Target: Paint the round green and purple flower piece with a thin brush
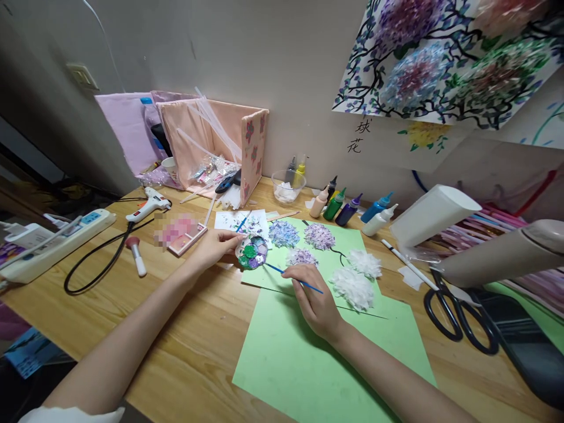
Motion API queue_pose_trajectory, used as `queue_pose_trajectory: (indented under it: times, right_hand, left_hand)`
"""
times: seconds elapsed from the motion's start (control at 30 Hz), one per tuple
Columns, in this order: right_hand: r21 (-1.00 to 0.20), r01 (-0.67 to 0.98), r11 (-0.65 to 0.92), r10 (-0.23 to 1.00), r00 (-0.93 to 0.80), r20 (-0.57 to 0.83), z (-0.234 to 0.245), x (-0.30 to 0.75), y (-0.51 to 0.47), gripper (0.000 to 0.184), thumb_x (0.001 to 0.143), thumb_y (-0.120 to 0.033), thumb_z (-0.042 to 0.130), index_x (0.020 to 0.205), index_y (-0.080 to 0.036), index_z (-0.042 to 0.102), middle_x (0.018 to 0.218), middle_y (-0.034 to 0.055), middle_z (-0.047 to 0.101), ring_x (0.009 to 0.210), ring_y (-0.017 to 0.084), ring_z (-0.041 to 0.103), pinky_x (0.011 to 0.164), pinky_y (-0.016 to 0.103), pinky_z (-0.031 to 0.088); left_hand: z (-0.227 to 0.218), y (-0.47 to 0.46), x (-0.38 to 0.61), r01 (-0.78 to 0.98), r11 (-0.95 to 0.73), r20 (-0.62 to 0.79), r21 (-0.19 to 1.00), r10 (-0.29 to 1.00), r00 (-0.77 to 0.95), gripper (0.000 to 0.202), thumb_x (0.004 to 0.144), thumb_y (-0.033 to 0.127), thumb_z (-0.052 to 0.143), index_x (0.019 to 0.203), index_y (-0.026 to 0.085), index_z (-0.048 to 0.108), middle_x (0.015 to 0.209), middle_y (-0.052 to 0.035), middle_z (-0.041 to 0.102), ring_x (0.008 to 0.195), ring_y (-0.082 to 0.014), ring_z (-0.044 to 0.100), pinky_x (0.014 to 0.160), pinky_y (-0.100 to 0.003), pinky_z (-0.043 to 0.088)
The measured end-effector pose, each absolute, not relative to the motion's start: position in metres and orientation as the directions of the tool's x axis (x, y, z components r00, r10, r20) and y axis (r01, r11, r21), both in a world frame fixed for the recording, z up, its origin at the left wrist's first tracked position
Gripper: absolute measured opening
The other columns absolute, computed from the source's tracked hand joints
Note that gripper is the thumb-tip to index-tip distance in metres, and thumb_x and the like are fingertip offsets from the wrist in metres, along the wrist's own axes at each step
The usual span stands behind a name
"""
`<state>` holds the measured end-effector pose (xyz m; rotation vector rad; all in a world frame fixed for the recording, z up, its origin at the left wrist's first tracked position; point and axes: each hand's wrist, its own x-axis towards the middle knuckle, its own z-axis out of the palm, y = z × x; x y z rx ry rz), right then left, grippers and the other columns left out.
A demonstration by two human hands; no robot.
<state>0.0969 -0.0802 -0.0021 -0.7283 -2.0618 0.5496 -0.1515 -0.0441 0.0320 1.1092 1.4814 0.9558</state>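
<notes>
two hands, one brush: loading paint cleanly

two things are in hand. the left hand [214, 245] has its fingers closed on the near rim of the palette [252, 252], holding it just above the worktop [185, 329]. the right hand [316, 302] has its fingers pinched narrow around the blue brush [294, 279], whose tip points back toward the palette's edge, just beside the left fingertips.

judging from that, the step is taking colour onto the brush. to do it well, the palette should stay level and steady, so the left fingers should keep clear of the wet wells of green and purple. the brush wants a light dip, tip only, then a wipe on the rim so no drop falls on the green paper [308, 364] under the right wrist.

beyond the right fingertips lie the tissue flowers [320, 236]; two white ones [352, 288] sit just past the knuckles, unpainted. the heel of the right hand rests on the paper, which should steady the stroke. scissors [458, 317] lie well off to the right.
</notes>
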Motion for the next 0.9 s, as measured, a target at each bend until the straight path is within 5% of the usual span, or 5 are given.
queue_pose_trajectory:
  times: [0.9]
  right_hand:
    - [-0.634, 0.306, 0.710, 0.690, -0.480, 0.542, -0.0033, 0.0953, -0.0816, 0.024, 0.091, -0.012, 0.037, 0.107, -0.024, 0.050, 0.099, 0.0062, 0.061, 0.096, 0.020, 0.055, 0.084, 0.037, 0.046]
  left_hand:
    - [0.0323, -0.0443, -0.1505, 0.235, 0.225, -0.215, 0.946, 0.974, -0.068, 0.030, 0.060, 0.044, 0.072, 0.065, 0.015, 0.070, 0.064, -0.0039, 0.068, 0.056, -0.0139, 0.059, 0.056, -0.024, 0.049]
